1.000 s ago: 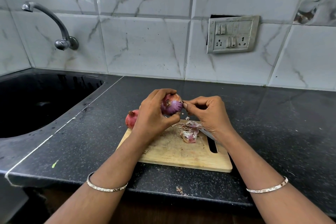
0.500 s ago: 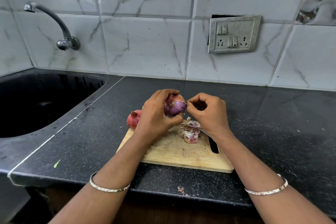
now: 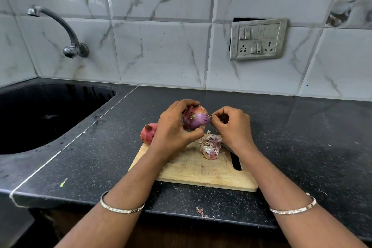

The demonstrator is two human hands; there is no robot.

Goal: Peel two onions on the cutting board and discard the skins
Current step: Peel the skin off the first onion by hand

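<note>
Head view: items as I log them from my station.

1. Left hand [image 3: 173, 127]: fingers [image 3: 181, 105] curled round a partly peeled onion [image 3: 194, 120], thumb beneath it. The onion is held in the air above the far end of the cutting board [image 3: 191, 169]. Purple flesh is bared on the side facing the right fingers. Papery brown skin remains on top, under the left fingertips.

2. Right hand [image 3: 233, 127]: fingers [image 3: 218, 116] drawn together, thumb and forefinger pinching a flap of skin [image 3: 210, 116] at the onion's edge. I cannot tell whether the flap is torn free.

3. Second onion [image 3: 148, 134]: unpeeled, reddish, stem up, just left of the left hand and partly hidden by it. I cannot tell whether it sits on the board or the bench, as its base is covered.

4. Pile of skins [image 3: 210, 147]: on the board, directly below the right fingers, just beside the right wrist.

5. Board: wooden, lying on the dark speckled bench [image 3: 302, 137]; its handle slot is beside the right forearm.

6. Loose scrap of skin [image 3: 200, 211]: at the bench's near edge, between the forearms, well below both sets of fingers.

7. Sink [image 3: 50, 117]: well left of the left fingers. Tap [image 3: 60, 26] on the tiled wall above it.

8. Switch panel [image 3: 258, 39]: on the wall, well above the right fingers.

9. Left bangle [image 3: 122, 208] and right bangle [image 3: 291, 208] — one per wrist.
</note>
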